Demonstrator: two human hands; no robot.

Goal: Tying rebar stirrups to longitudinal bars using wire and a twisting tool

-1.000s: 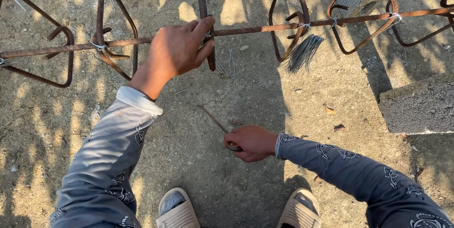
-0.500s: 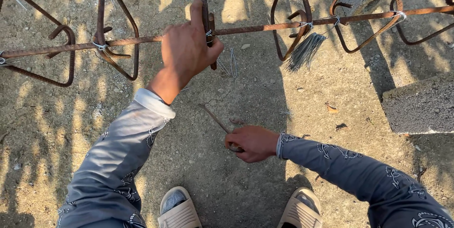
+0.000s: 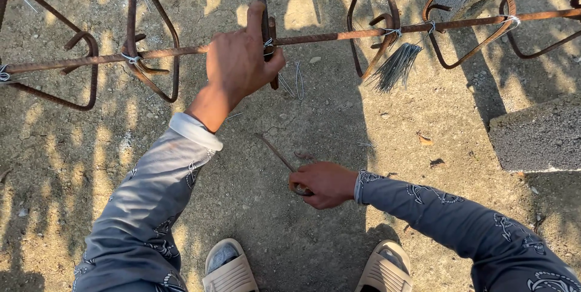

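Since the earlier frame the left hand (image 3: 242, 62) has shifted slightly right along the rusty rebar cage (image 3: 339, 35), closer to the upright stirrup (image 3: 261, 1). Left grip: fingers wrapped shut around that stirrup where it crosses the lower bar, index finger extended up along it. Right hand (image 3: 324, 184) low above the ground, grip closed on a thin hooked tying tool (image 3: 275, 153) pointing up-left. Bundle of tie wire (image 3: 396, 65) hangs from the cage to the right.
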